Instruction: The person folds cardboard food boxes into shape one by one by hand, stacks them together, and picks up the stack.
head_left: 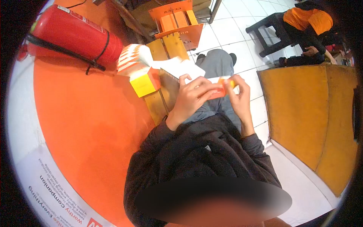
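Observation:
Above my lap, both my hands are closed on a small orange, white and yellow box (218, 94). My left hand (193, 94) grips the orange side with its fingers laid along it. My right hand (240, 96) pinches the yellow end between thumb and fingers. To the left of my left hand, a stack of small orange-and-white boxes (132, 56) rests on a wooden bench, with a yellow-faced orange box (144, 84) at its near end. White flat pieces (181, 68) lie beside the stack, their details washed out by glare.
A red fire extinguisher (75, 36) is at the upper left against an orange surface (83, 113). Ahead is an open orange carton (176, 22) with orange boxes inside. A wooden cabinet (298, 109) stands right, with a dark stool (268, 34) and another person (321, 49) beyond.

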Demonstrator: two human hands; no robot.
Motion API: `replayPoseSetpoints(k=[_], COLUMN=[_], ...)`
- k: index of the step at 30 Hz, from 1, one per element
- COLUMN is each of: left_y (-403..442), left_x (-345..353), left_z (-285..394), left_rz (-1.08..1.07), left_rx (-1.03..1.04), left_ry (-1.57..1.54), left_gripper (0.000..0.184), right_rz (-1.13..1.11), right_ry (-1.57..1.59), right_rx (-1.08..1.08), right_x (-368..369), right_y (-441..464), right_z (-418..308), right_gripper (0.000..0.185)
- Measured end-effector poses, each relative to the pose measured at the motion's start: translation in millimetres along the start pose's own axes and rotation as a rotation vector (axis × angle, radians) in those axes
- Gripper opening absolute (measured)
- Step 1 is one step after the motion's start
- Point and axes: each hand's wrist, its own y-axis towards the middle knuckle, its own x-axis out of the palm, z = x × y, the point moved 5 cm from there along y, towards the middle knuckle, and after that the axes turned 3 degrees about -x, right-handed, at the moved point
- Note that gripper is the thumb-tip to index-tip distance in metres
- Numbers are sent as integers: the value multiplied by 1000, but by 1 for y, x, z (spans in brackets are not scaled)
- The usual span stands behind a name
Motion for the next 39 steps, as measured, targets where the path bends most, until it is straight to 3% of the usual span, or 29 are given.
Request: replayPoseSetpoints(k=[1,2,3,5,6,7,9,10,12,16,18,23,27,29,33,39], left_y=[-1,-2,-4,-11,-10,-10,-10,-9,-5,10,12,3,8,7,4,1], left_x=[-2,0,3,14,7,8,5,1,-4,-17,-19,-19,-25,-32,-19,-12], left_z=[1,-6,-10,-24,-20,-24,-25,-27,-27,-3,-3,-26,-22,-7,-13,-24], left_rz=[36,46,-2,-96,-128,-109,-70,43,270,298,269,231,340,360,467,483], left_rx=[-69,-320,-377,-488,-223,-229,-244,-338,-516,-362,-437,-541,-376,-275,-108,-145], left_ry=[-72,-331,-461,-724,-439,-448,-464,-614,-909,-912,-1013,-1246,-1029,-790,-961,-1036], left_gripper=[37,46,48,50,46,43,37,34,27,25,25,23,20,19,38,49], right_rz=[-136,-270,-401,-385,-342,-299,19,184,250,233,181,54,95,128,78,61], right_ry=[12,25,36,54,113,172,-42,-145,-76,67,138,68,70,209,417,234], right_rx=[29,56,80,162,222,282,-174,-399,-378,-326,-290,-427,-529,-415,-215,-306], right_x=[5,9,13,13,13,16,14,12,18,26,27,27,26,26,22,16], right_y=[3,7,9,17,21,22,34,33,25,22,25,27,24,23,27,29], right_z=[-4,-9,-14,-28,-39,-44,-67,-78,-70,-67,-64,-85,-81,-68,-70,-82], right_gripper=[19,20,21,21,19,17,13,12,15,18,21,22,19,16,10,13])
